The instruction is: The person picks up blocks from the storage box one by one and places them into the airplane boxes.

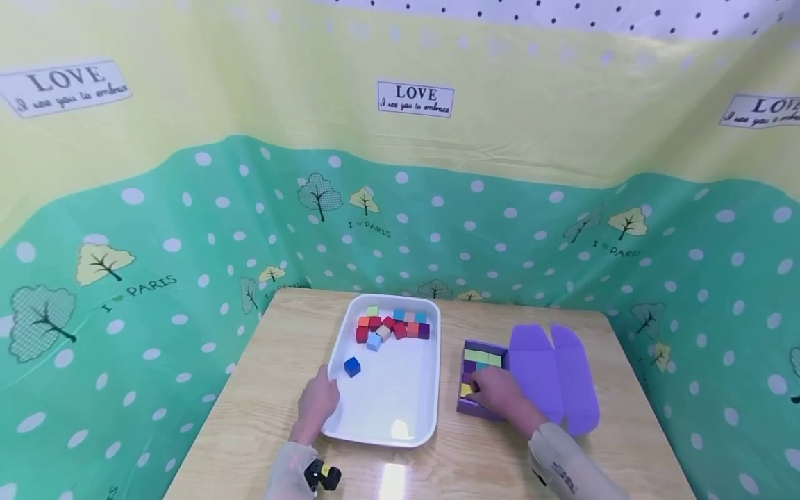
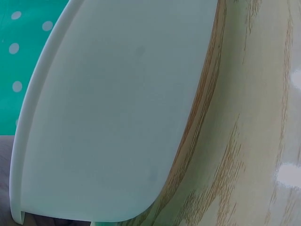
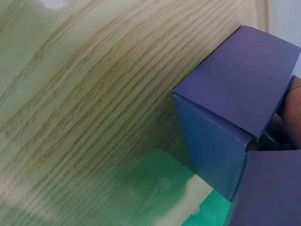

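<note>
My left hand (image 1: pixel 319 397) grips the left rim of a white tray (image 1: pixel 431 389); in the left wrist view the tray's outer wall (image 2: pixel 113 108) fills much of the picture. Inside the tray, a dark blue cube (image 1: pixel 353 367) lies apart from a cluster of small coloured cubes, among them a light blue cube (image 1: pixel 373 342). With bent fingers, my right hand (image 1: pixel 498 390) reaches into an open purple box (image 1: pixel 476 410) and holds a yellow block (image 1: pixel 466 390) near its front left corner; the fingertips are partly hidden. Light green blocks (image 1: pixel 480 357) line the box's far end.
The box's purple lid (image 1: pixel 537 378) lies folded out to the right, under my right forearm. Wooden table (image 1: pixel 262 389) shows around the tray and box. A patterned green and yellow cloth (image 1: pixel 462 229) hangs behind the table and along both sides.
</note>
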Tool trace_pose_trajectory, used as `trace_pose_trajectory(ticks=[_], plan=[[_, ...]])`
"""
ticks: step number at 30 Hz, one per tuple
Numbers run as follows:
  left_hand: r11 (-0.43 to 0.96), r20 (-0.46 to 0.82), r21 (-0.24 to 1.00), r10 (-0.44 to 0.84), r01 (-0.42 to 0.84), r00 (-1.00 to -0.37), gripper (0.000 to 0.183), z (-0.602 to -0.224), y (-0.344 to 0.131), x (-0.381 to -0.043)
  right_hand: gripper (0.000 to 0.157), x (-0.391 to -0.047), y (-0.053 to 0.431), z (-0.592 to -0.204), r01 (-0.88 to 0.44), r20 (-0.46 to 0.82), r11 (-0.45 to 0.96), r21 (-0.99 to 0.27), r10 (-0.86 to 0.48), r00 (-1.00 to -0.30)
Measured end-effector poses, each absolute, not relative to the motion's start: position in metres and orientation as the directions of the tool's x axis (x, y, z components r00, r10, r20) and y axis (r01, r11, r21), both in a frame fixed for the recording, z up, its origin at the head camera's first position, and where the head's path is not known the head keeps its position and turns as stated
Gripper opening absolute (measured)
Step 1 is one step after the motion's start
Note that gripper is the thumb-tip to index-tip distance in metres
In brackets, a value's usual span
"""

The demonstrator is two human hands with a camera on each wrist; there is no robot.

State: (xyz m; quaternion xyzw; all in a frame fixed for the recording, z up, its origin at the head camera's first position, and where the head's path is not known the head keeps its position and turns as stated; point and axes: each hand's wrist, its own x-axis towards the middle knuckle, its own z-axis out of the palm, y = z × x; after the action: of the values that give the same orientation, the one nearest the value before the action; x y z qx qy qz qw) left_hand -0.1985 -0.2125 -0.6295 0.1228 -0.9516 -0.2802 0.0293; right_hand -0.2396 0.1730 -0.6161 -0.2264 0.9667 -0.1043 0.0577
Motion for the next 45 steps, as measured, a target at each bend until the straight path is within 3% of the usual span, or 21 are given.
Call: trace_pose_trajectory(ticks=[9, 18, 24, 30, 35, 39, 45], plan=[[0.802, -0.015, 0.553, -0.261, -0.225, -0.965, 0.034, -0.627, -0.215, -0.201, 0.029, -0.24, 0.17, -0.602, -0.436, -0.084, 0.874, -0.215, -0.462, -0.883], [0.8, -0.027, 0.552, -0.265, -0.235, -0.964, 0.034, -0.63, -0.222, -0.2, 0.026, -0.236, 0.161, -0.594, -0.539, -0.047, 0.832, -0.133, -0.548, -0.835], [0.805, -0.005, 0.556, -0.244, -0.206, -0.97, 0.035, -0.63, -0.221, -0.203, 0.018, -0.228, 0.156, -0.579, -0.502, -0.049, 0.86, -0.094, -0.507, -0.86], [0.809, -0.011, 0.549, -0.245, -0.211, -0.969, 0.037, -0.631, -0.226, -0.205, 0.02, -0.232, 0.104, -0.554, -0.48, -0.036, 0.875, -0.069, -0.483, -0.875], [0.801, -0.033, 0.558, -0.24, -0.217, -0.97, 0.04, -0.632, -0.224, -0.205, 0.02, -0.242, 0.044, -0.545, -0.522, -0.12, 0.845, -0.116, -0.533, -0.838], [0.786, -0.061, 0.576, -0.234, -0.225, -0.97, 0.05, -0.633, -0.221, -0.204, 0.025, -0.254, -0.003, -0.561, -0.563, -0.149, 0.817, -0.12, -0.576, -0.804], [0.791, -0.041, 0.575, -0.227, -0.209, -0.973, 0.058, -0.637, -0.219, -0.198, 0.045, -0.257, -0.058, -0.593, -0.668, -0.148, 0.742, -0.054, -0.667, -0.73]])
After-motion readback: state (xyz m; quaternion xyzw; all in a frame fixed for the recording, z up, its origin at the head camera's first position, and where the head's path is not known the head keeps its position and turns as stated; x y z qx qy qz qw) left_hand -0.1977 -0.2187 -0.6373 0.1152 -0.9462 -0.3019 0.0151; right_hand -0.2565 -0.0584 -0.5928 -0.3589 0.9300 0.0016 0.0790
